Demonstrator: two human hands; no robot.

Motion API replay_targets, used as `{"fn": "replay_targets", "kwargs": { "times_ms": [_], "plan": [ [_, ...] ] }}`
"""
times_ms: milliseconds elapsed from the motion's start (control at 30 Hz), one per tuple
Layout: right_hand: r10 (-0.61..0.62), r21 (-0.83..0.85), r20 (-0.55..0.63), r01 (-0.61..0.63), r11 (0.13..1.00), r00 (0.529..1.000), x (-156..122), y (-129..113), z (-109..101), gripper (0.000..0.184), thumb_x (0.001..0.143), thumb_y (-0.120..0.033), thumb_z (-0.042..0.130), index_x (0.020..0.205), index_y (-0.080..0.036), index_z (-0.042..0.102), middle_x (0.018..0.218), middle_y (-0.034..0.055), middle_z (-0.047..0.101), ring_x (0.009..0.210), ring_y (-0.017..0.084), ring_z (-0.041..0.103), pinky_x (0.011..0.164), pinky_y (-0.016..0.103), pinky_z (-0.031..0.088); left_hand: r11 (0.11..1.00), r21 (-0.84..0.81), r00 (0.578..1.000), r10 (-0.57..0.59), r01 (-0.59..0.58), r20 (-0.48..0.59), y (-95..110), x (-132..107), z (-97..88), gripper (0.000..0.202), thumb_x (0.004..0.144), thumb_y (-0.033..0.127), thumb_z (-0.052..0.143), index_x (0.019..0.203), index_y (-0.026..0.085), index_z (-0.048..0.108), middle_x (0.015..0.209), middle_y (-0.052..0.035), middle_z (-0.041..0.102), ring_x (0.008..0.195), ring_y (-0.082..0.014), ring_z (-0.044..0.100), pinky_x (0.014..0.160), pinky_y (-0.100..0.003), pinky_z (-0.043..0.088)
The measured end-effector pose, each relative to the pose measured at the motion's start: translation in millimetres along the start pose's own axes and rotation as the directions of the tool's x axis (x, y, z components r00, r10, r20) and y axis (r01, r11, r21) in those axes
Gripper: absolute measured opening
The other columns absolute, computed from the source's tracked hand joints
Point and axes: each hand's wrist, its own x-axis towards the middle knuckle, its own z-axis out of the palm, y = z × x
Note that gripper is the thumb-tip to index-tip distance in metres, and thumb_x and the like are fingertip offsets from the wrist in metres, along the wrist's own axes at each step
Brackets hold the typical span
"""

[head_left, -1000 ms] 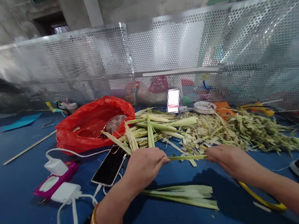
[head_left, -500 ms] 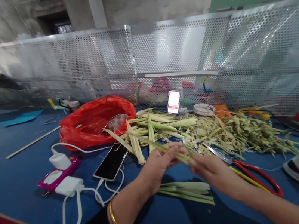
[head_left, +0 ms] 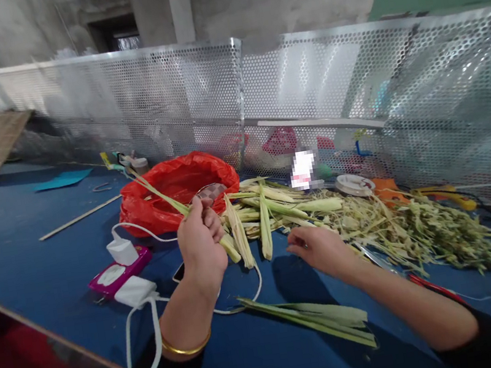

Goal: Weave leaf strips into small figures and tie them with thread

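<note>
My left hand (head_left: 202, 240) is closed around a long pale-green corn husk strip (head_left: 161, 195). The strip's thin end points up and left over the red plastic bag, and its thick end sticks out below my fingers. My right hand (head_left: 324, 250) hovers over the blue table with its fingers curled together; whatever may be in them is hidden. Just beyond the hands lies a pile of yellowish corn husks (head_left: 276, 201), with two folded pieces at its near side. Closer to me, a few green husk strips (head_left: 313, 319) lie flat on the table.
The red plastic bag (head_left: 138, 210) stands open behind my left hand. A purple power strip (head_left: 122, 272) with white plugs and cables sits at left. Shredded plant scraps (head_left: 453, 232), scissors (head_left: 434, 288) and a tape roll (head_left: 355, 184) are at right. A perforated metal screen (head_left: 144, 106) borders the back.
My hands have separated. The left moved left and up with the husk strip, while the right let go of it and stays near the middle. The view has turned slightly left.
</note>
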Motion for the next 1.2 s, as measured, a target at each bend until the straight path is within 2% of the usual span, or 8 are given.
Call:
{"fn": "replay_targets", "kwargs": {
  "times_ms": [200, 367, 533, 700, 867, 967, 1133, 1200],
  "plan": [
    [0.134, 0.018, -0.157, -0.133, 0.991, 0.979, 37, 1, 3, 0.012, 0.081, -0.02, 0.055, 0.086, -0.015, 0.065, 0.096, 0.0118, 0.064, 0.088, 0.021, 0.058, 0.063, 0.026, 0.033, 0.994, 0.054, 0.996, -0.091, 0.091, 0.006, -3, -2, 1.2, 0.022, 0.087, 0.025, 0.05, 0.068, 0.015, 0.053, 0.042, 0.01, 0.029, 0.03, -0.0019, 0.02, 0.031, -0.015, 0.013],
    [0.209, 0.213, -0.026, -0.199, 0.957, 0.978, 54, -11, 24, 0.031, 0.077, -0.041, 0.061, 0.057, -0.018, 0.06, 0.057, 0.0033, 0.06, 0.059, 0.016, 0.055, 0.051, 0.025, 0.029, 0.982, 0.103, 0.984, -0.164, 0.156, 0.068, -10, -5, 2.9, 0.021, 0.085, 0.025, 0.052, 0.068, 0.014, 0.054, 0.041, 0.0099, 0.031, 0.03, -0.0014, 0.019, 0.031, -0.014, 0.013],
    [0.299, 0.488, 0.123, -0.32, 0.812, 0.946, 64, -23, 47, 0.032, 0.071, -0.034, 0.065, 0.046, -0.017, 0.052, 0.04, -0.0002, 0.053, 0.04, 0.011, 0.049, 0.042, 0.021, 0.031, 0.962, 0.188, 0.965, -0.226, 0.2, 0.132, -15, -4, 0.8, 0.018, 0.079, 0.028, 0.06, 0.069, 0.013, 0.056, 0.044, 0.0096, 0.034, 0.03, -0.0002, 0.019, 0.031, -0.014, 0.012],
    [0.298, 0.749, 0.145, -0.301, 0.59, 0.944, 51, -20, 25, 0.032, 0.073, -0.043, 0.061, 0.056, -0.017, 0.052, 0.045, -0.0014, 0.055, 0.039, 0.008, 0.046, 0.041, 0.02, 0.038, 0.905, 0.383, 0.95, -0.263, 0.183, 0.168, -23, -6, 0.2, 0.023, 0.069, 0.03, 0.071, 0.068, 0.015, 0.054, 0.047, 0.0096, 0.037, 0.032, 0.0009, 0.019, 0.034, -0.015, 0.008],
    [0.262, 0.851, 0.09, -0.211, 0.481, 0.961, 17, -20, -1, 0.036, 0.064, -0.049, 0.067, 0.057, -0.018, 0.051, 0.046, -0.0044, 0.05, 0.041, 0.007, 0.043, 0.045, 0.021, 0.037, 0.788, 0.597, 0.915, -0.339, 0.151, 0.218, -35, -19, 4.4, 0.028, 0.06, 0.034, 0.078, 0.066, 0.015, 0.059, 0.041, 0.0107, 0.034, 0.034, -0.0017, 0.022, 0.036, -0.018, 0.013],
    [0.25, 0.861, 0.032, -0.154, 0.485, 0.968, -3, -20, -2, 0.035, 0.063, -0.048, 0.069, 0.056, -0.019, 0.05, 0.046, -0.0046, 0.048, 0.043, 0.009, 0.044, 0.046, 0.022, 0.036, 0.752, 0.646, 0.891, -0.376, 0.132, 0.255, -45, -29, 8.5, 0.028, 0.056, 0.034, 0.08, 0.063, 0.015, 0.06, 0.04, 0.0101, 0.036, 0.037, -0.0036, 0.026, 0.039, -0.02, 0.016],
    [0.237, 0.734, -0.154, -0.05, 0.678, 0.959, -29, -10, 0, 0.031, 0.075, -0.041, 0.06, 0.057, -0.019, 0.048, 0.048, -0.004, 0.047, 0.046, 0.01, 0.04, 0.046, 0.022, 0.031, 0.741, 0.668, 0.891, -0.347, 0.069, 0.293, -64, -36, 18.0, 0.03, 0.055, 0.031, 0.079, 0.055, 0.016, 0.053, 0.04, 0.0104, 0.036, 0.038, -0.0047, 0.027, 0.04, -0.02, 0.017],
    [0.261, 0.732, -0.179, -0.048, 0.68, 0.949, -37, -3, -3, 0.031, 0.077, -0.04, 0.056, 0.057, -0.019, 0.047, 0.048, -0.004, 0.045, 0.047, 0.01, 0.04, 0.046, 0.022, 0.032, 0.733, 0.678, 0.879, -0.359, 0.058, 0.313, -69, -37, 24.6, 0.031, 0.054, 0.031, 0.078, 0.054, 0.017, 0.051, 0.041, 0.0104, 0.036, 0.038, -0.0044, 0.028, 0.04, -0.02, 0.017]
  ]
}}
